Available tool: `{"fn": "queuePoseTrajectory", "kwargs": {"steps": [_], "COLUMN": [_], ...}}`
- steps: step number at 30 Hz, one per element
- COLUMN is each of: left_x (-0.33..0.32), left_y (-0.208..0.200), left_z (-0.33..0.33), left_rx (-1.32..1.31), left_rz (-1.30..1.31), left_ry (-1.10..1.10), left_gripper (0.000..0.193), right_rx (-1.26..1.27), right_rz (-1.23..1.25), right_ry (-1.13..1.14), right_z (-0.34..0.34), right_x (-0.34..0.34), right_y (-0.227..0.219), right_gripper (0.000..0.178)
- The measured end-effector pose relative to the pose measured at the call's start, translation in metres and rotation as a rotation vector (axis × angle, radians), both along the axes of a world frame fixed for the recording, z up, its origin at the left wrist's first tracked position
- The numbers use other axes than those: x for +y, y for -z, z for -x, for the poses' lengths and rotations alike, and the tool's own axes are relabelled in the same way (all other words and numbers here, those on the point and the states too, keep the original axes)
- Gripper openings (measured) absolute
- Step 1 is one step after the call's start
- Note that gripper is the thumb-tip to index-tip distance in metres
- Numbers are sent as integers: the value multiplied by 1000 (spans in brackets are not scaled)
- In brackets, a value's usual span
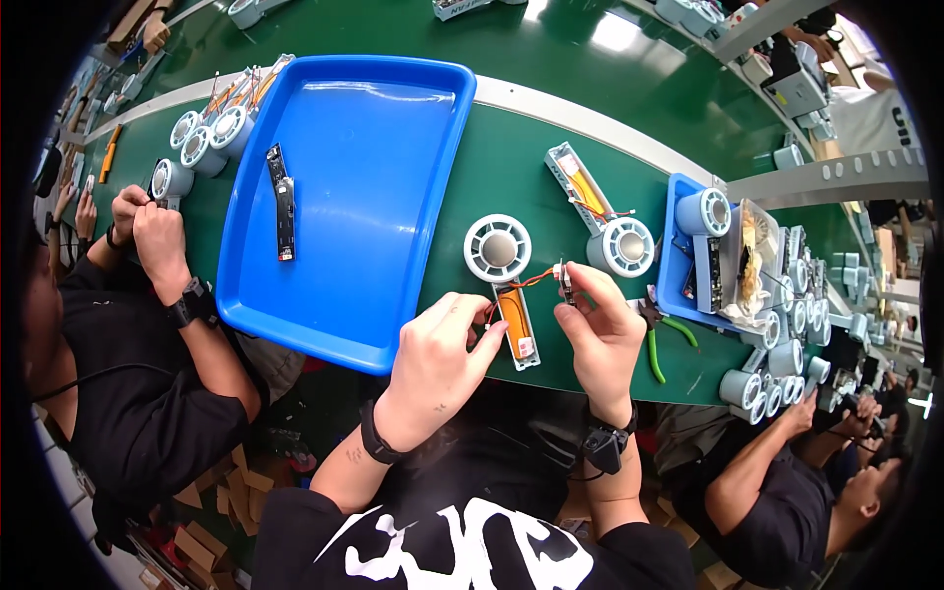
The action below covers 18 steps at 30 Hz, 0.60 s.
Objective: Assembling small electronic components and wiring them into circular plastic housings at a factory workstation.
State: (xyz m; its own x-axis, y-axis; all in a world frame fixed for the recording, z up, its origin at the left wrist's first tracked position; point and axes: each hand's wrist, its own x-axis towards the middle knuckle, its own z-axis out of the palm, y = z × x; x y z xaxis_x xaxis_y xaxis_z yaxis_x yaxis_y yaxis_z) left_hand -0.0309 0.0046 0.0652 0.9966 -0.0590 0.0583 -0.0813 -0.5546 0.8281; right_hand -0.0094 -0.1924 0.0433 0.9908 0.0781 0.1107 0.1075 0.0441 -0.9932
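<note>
A light-blue handheld fan (498,248) lies in front of me, its round grille away from me. Its opened handle (518,344) points toward me and shows an orange battery (513,320). My left hand (438,359) is beside the handle, thumb and forefinger pinched around a thin red wire whose end is partly hidden. My right hand (602,329) grips a small dark circuit board (566,287) on edge between thumb and fingers, just right of the fan. Orange-red wires (534,279) run from the fan to a white connector on that board.
Left of me, a large blue tray (393,216) holds black strip-shaped parts (283,211). A second opened fan (621,246) lies at far right. Green-handled pliers (652,344) rest near a blue bin (669,265) with parts. Co-workers sit on both sides; more fans (202,147) stand beyond the tray.
</note>
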Motion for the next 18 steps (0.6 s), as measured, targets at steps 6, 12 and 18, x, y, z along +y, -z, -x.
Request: {"fn": "queuePoseTrajectory", "kwargs": {"steps": [6,12,18], "left_x": [-1,-4,-8], "left_y": [9,16,21], "left_z": [-9,-19,-24], "left_rx": [-170,-455,-535], "left_rz": [30,-71,-41], "left_ry": [73,35,58], "left_gripper": [22,22,21], "right_rx": [51,73,22], "right_rz": [-24,-29,-2], "right_ry": [-7,-29,2], "right_z": [7,15,22], "right_x": [-2,-5,-2], "right_y": [3,4,16], "right_gripper": [48,48,46]}}
